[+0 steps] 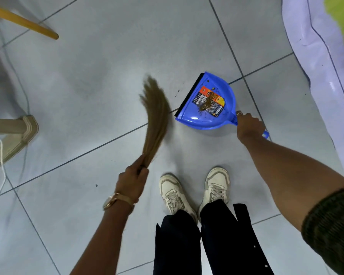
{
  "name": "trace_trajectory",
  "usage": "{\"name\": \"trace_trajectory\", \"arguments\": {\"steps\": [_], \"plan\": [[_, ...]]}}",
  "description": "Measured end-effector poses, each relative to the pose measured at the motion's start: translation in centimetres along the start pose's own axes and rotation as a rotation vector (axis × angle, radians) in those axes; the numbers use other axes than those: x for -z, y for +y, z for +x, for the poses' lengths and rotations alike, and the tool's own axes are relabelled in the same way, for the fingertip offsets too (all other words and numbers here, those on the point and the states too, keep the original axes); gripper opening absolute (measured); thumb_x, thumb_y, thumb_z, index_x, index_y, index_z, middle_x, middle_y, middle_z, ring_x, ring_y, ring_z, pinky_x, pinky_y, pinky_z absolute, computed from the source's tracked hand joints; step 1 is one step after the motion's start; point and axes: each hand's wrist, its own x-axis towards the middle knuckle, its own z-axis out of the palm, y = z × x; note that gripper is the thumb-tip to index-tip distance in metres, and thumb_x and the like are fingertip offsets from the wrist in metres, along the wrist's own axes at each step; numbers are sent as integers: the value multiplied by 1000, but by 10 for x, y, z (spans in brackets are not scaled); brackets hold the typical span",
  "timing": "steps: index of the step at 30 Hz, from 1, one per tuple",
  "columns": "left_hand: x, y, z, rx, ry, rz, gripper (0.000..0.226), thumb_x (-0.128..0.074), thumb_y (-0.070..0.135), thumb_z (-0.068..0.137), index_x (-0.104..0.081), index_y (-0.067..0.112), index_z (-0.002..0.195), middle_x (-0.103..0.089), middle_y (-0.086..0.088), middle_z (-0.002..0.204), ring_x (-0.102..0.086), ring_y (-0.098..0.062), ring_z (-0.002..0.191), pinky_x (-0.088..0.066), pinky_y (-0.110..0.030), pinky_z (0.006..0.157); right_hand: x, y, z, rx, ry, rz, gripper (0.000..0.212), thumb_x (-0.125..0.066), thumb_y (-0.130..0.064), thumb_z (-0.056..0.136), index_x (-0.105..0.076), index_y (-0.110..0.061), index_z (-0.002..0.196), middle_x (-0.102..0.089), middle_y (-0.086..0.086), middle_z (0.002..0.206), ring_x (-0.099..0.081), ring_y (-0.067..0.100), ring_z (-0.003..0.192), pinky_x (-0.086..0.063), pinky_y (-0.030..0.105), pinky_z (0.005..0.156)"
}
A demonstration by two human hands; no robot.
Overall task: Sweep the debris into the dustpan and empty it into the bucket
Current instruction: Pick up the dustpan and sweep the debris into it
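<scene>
Floor [91, 62]: pale grey tiles with dark grout lines.
Dustpan [205, 114]: blue, resting on the tiles, its black lip pointing away from the fingers [244, 117] on its handle.
Specks [96, 185]: 2 dark bits beside the fingers gripping the broom.
Shoes [195, 192]: 2, white.

Wooden pole [24, 21], chair leg [12, 126] (beige)

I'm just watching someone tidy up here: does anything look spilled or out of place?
Mostly no. Brown debris sits inside the blue dustpan, which the right hand holds by its handle. A few dark specks lie on the floor just outside its black lip, and another near the left hand gripping the broom.
</scene>
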Motion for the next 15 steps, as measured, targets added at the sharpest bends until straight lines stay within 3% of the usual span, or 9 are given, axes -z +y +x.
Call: {"name": "trace_trajectory", "arguments": {"steps": [3,5,7,10,13,15], "plan": [[-20,18,-3,-48,-64,15,55,-43,35,82,-45,43,136,-69,-24,92,-63,-51,82,-55,-52,68,7,-5,5,25,14,-36,56,-51,-5,90,-34,-17,142,-51,17,128,-53,40,119,-45,47,96],[-26,25,-13,-77,-96,26,49,-44,28,91,-42,44,138,-64,-12,73,-57,-35,61,-50,-42,59,11,-10,8,44,30,-53,55,-51,-6,90,-35,-16,142,-52,16,127,-53,39,118,-45,48,97],[-22,26,-33,-126,-92,40,47,-42,28,94,-42,45,137,-56,-1,63,-49,-23,53,-50,-40,57,12,-13,9,35,23,-48,55,-53,-5,89,-37,-16,140,-52,16,126,-53,39,118,-44,48,96],[-6,15,-69,-196,-39,57,45,-43,33,92,-44,48,134,-57,0,56,-54,-20,52,-55,-45,59,10,-13,7,27,26,-30,55,-55,-3,87,-39,-14,138,-52,17,126,-53,40,118,-44,50,97],[18,-3,-93,-200,24,10,47,-48,37,86,-42,60,127,-58,-11,58,-45,-16,43,-48,-30,47,3,-9,-1,15,34,20,53,-53,1,87,-39,-12,137,-53,19,124,-53,42,116,-44,56,97],[34,-12,-94,-163,65,-29,49,-54,28,91,-44,63,123,-57,-4,55,-43,-16,40,-42,-26,42,-1,-1,-9,-1,10,59,52,-52,1,88,-39,-12,136,-52,19,125,-52,43,118,-44,57,97]]}}
